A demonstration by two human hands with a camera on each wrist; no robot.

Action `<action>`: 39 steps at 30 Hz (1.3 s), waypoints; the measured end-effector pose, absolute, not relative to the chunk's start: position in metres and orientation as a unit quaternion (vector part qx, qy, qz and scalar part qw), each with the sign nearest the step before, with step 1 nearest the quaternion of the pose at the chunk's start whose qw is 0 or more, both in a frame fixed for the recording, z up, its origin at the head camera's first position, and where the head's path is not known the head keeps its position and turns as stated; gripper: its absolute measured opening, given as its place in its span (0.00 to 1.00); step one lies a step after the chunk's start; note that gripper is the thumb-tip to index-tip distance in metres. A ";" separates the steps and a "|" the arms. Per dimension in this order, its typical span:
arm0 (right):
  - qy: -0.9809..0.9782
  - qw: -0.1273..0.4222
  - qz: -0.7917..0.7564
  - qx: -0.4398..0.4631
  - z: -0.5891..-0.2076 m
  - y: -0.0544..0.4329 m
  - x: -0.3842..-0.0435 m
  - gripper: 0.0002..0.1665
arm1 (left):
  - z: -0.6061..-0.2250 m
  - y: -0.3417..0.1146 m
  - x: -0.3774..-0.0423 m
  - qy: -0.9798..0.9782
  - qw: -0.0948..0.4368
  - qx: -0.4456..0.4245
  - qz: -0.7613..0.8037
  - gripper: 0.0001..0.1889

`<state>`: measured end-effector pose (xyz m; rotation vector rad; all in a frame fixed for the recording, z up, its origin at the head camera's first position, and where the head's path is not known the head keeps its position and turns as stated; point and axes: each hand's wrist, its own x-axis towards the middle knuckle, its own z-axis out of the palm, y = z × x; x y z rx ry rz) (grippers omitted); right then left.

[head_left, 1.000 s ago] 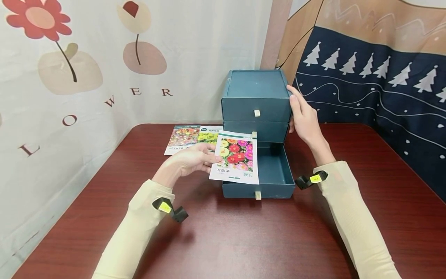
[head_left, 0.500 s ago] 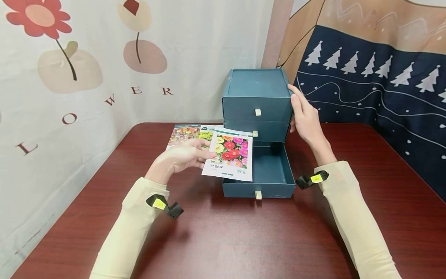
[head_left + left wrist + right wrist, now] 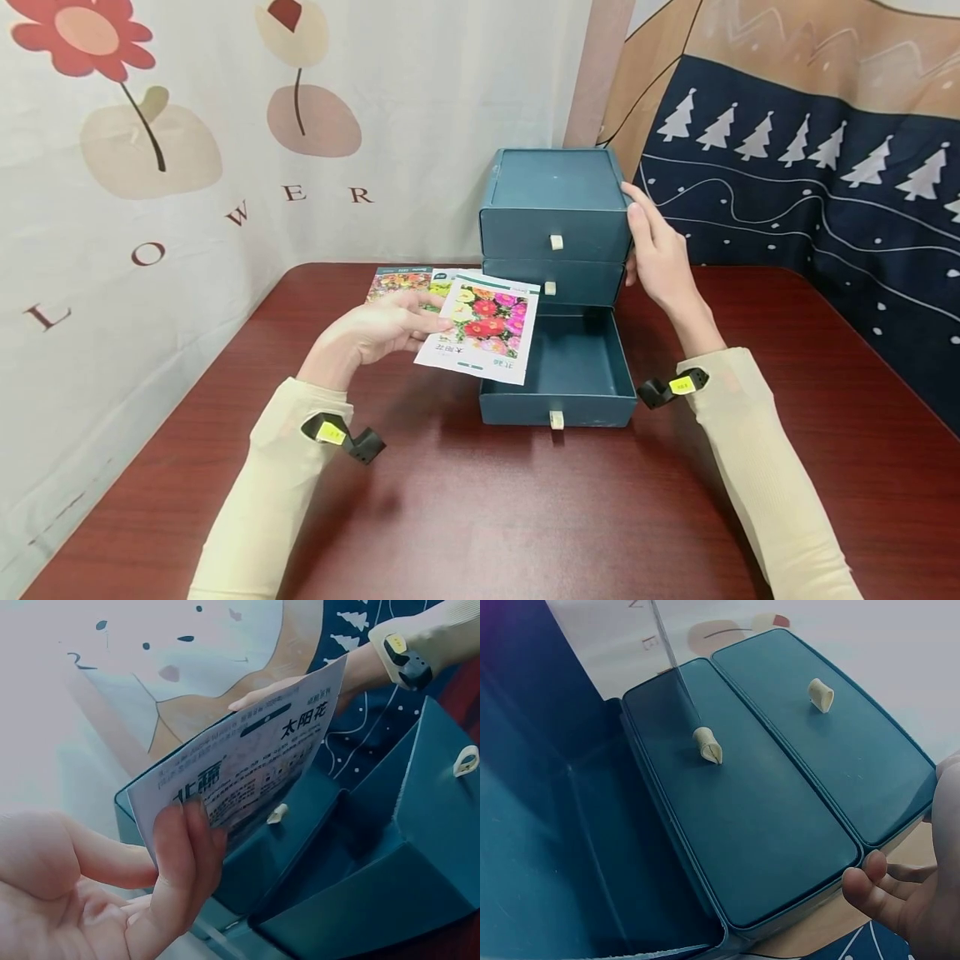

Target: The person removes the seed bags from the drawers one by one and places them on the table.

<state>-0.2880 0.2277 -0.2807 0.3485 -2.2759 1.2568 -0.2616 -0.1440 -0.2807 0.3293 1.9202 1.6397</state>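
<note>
My left hand (image 3: 378,329) pinches a flower seed packet (image 3: 491,329) by its near left edge, thumb on the printed front. The packet hangs tilted above the left part of a pulled-out bottom drawer (image 3: 592,358). In the left wrist view the fingers hold the packet's printed back (image 3: 259,761). The drawer belongs to a dark blue three-tier drawer box (image 3: 555,179); its upper two drawers are pushed in. My right hand (image 3: 663,258) rests on the box's right side, and fingertips (image 3: 859,889) touch that side in the right wrist view.
Two more seed packets, one with mixed flowers (image 3: 397,283) and one largely green and yellow (image 3: 441,287), lie left of the box, partly covered by the left hand and held packet. A patterned curtain (image 3: 450,125) hangs behind the brown table (image 3: 525,517).
My left hand has moved left and slightly back with the seed packet, uncovering more of the bottom drawer. The right hand has stayed on the box.
</note>
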 end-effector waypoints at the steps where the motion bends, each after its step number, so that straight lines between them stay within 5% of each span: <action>1: -0.839 0.257 0.463 0.128 -0.281 0.228 -0.288 0.31 | -0.280 -0.145 -0.262 0.722 0.292 0.122 0.615 0.29; 23: -0.838 0.257 0.463 0.130 -0.281 0.227 -0.290 0.31 | -0.268 -0.166 -0.264 0.737 0.274 0.116 0.606 0.28; 39: -0.836 0.258 0.467 0.133 -0.280 0.228 -0.288 0.29 | -0.263 -0.180 -0.266 0.747 0.236 0.101 0.613 0.18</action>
